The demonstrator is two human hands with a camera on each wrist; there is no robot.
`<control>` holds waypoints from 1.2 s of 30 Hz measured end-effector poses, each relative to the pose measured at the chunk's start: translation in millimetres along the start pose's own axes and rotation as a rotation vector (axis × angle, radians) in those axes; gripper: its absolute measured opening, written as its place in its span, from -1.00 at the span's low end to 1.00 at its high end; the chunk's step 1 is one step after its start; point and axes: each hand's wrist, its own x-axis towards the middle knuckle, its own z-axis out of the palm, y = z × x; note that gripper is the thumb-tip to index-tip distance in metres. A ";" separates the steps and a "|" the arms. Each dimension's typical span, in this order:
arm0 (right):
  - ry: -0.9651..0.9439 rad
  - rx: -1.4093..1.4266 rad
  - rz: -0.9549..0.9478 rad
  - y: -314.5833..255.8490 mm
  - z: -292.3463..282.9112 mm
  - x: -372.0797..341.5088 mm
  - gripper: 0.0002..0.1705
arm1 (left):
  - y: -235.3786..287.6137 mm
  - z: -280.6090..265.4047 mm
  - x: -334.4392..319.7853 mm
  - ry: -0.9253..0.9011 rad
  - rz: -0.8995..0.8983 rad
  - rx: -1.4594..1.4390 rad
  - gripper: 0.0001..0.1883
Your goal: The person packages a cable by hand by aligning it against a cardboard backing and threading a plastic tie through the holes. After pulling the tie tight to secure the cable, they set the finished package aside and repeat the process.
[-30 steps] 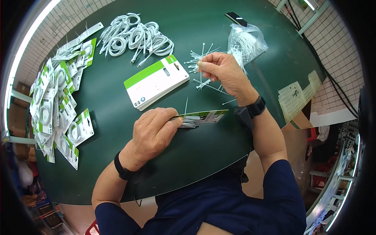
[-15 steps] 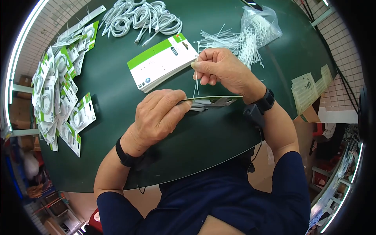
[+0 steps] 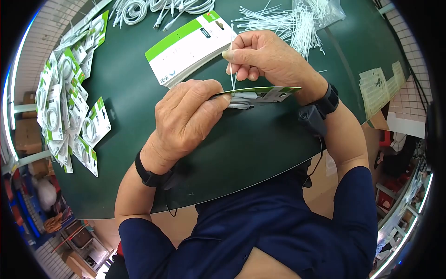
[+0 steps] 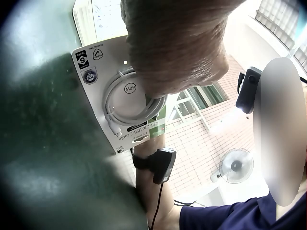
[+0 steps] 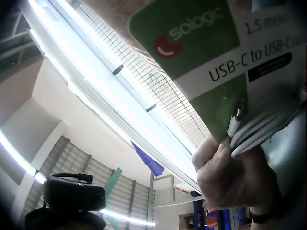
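Observation:
My left hand (image 3: 190,116) grips one end of a green and white cardboard card (image 3: 281,94), which stands nearly edge-on in the head view. A coiled light-grey USB-C cable (image 4: 109,98) lies against the card's printed face, seen in the left wrist view. Behind the card, my right hand (image 3: 267,53) pinches a thin white cable tie (image 3: 231,43) between thumb and forefinger. The tie's strands run down to the card's back edge. In the right wrist view the card (image 5: 192,52) fills the upper right, with left-hand fingers (image 5: 213,167) pressed on the cable.
A stack of blank cards (image 3: 186,46) lies beyond my hands. Loose cable ties (image 3: 304,37) spill from a clear bag (image 3: 333,16) at the back right. Finished-looking cable cards (image 3: 67,97) are heaped at left, and coiled cables (image 3: 132,13) lie at the back. Paper sheets (image 3: 375,88) lie at right.
My right hand has come from the loose ties toward the card, with a tie now showing in its fingers. The left hand keeps its grip on the card. The head view has shifted.

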 end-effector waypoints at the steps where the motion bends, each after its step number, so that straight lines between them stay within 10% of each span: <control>1: 0.002 -0.024 -0.002 0.3 0.2 -0.4 -0.76 | -0.8 1.4 -0.8 0.015 0.007 0.004 -0.75; 36: -0.364 -0.181 -0.047 -9.9 -11.1 -6.2 -0.73 | 4.3 0.9 9.8 0.006 0.063 0.019 -0.76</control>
